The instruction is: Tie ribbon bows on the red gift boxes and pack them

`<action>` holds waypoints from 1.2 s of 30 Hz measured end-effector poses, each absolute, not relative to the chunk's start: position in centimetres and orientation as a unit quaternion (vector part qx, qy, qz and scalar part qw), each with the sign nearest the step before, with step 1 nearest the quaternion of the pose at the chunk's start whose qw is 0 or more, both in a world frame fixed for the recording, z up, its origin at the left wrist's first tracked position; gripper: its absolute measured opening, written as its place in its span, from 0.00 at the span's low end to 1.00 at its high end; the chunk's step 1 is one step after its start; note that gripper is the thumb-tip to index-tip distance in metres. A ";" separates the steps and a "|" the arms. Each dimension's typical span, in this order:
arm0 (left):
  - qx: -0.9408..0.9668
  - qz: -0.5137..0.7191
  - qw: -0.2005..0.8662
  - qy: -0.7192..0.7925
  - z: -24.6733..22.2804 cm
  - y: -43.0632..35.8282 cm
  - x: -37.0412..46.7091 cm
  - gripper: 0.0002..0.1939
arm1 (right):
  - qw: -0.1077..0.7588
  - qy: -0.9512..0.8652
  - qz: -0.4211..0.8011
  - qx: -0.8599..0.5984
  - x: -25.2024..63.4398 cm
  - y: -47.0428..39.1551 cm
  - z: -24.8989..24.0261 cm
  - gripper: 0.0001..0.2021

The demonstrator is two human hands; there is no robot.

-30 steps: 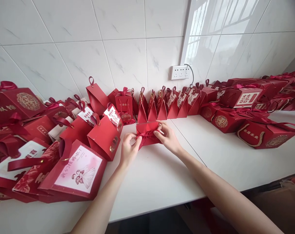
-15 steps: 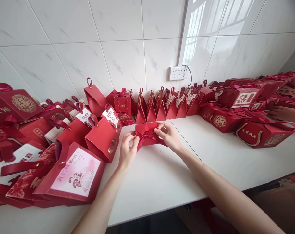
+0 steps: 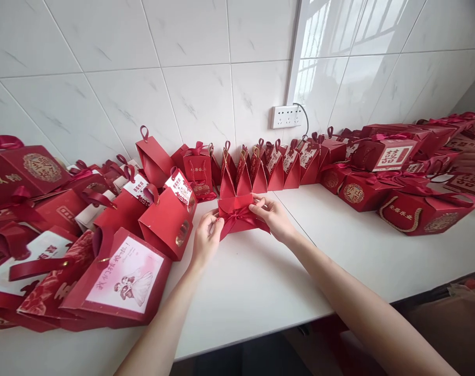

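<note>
A small red box with a red ribbon bow on its front is held between my two hands over the white table. My left hand pinches its left side and the ribbon's left end, fingers bent. On the right side, my right hand grips the upper edge, with thumb and fingers near the bow. Just behind the box stands a row of narrow red boxes with loops on top.
Many red gift boxes crowd the left side, some with white cards. More boxes are piled at the right, where another person's hand shows blurred. A power strip is on the tiled wall.
The other person's hand at the far right has moved up and is partly blurred. My left fingers have closed up slightly; the held box stays in nearly the same place.
</note>
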State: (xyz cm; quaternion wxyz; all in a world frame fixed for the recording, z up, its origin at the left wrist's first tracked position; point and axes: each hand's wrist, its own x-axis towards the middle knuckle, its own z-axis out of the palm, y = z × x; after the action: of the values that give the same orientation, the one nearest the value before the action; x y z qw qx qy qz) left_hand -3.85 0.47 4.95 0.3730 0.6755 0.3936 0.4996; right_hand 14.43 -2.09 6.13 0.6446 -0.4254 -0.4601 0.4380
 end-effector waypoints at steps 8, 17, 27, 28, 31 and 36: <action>0.666 0.506 0.378 0.397 5.1 0.5 -3.7 0.12 | 0.648 -0.443 0.457 -0.419 14.8 -1.7 5.9 0.20; 0.666 0.520 0.373 0.383 4.2 0.7 -3.7 0.11 | 0.627 -0.451 0.463 -0.435 15.0 -2.5 6.4 0.17; 0.648 0.530 0.385 0.389 4.3 0.7 -3.9 0.12 | 0.617 -0.446 0.470 -0.446 14.7 -2.6 6.5 0.18; 0.648 0.529 0.387 0.389 4.3 0.7 -3.9 0.12 | 0.617 -0.446 0.471 -0.445 14.7 -2.6 6.5 0.18; 0.648 0.522 0.396 0.388 4.2 0.7 -3.8 0.14 | 0.620 -0.452 0.473 -0.434 14.8 -2.6 6.5 0.17; 0.638 0.528 0.391 0.402 4.1 0.7 -3.5 0.15 | 0.618 -0.492 0.445 -0.423 14.7 -2.8 6.7 0.13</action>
State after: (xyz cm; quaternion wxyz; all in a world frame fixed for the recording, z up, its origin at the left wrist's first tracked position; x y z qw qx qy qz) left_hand -3.51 0.73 4.07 0.3913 0.6377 0.4017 0.5281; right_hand 14.71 -2.77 6.65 0.6179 -0.4226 -0.4917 0.4449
